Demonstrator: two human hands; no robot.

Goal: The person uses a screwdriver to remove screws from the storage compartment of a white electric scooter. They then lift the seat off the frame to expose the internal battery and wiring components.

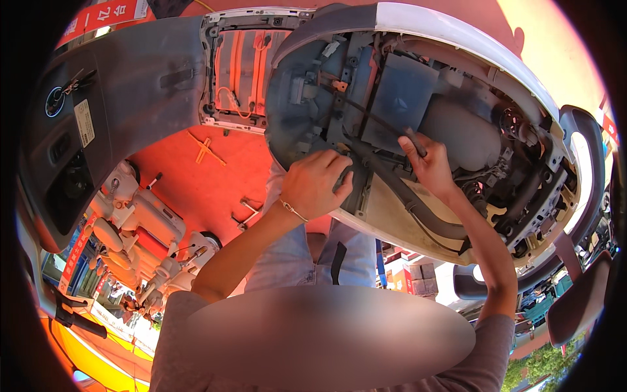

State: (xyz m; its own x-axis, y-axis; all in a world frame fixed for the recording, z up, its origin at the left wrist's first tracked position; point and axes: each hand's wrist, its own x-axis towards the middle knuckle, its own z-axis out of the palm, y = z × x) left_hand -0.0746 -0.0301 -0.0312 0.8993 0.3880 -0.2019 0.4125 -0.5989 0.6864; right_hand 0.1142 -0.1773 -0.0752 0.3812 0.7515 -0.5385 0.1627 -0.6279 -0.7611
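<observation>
My right hand [428, 160] grips the thick end of a long thin dark rod [372, 117], which slants far left over an opened vehicle body [450, 29] with a pale outer shell. Whether the rod is a tool or a lever, I cannot tell. At the near left rim of the opening, my left hand [317, 183] curls its fingers and thumb around something dark that they mostly hide. A dark flat panel [400, 98], a rounded dark housing [460, 127] and a thick dark tube [398, 186] lie in the opening around my hands.
A grey panel with a key [68, 83] extends left, beside an open compartment holding orange cables [257, 65]. An orange cross-shaped piece [205, 149] and a small metal stand [245, 212] are on the red floor [170, 166]. Scooters [147, 215] stand at lower left; mirrors [578, 297] stick out at right.
</observation>
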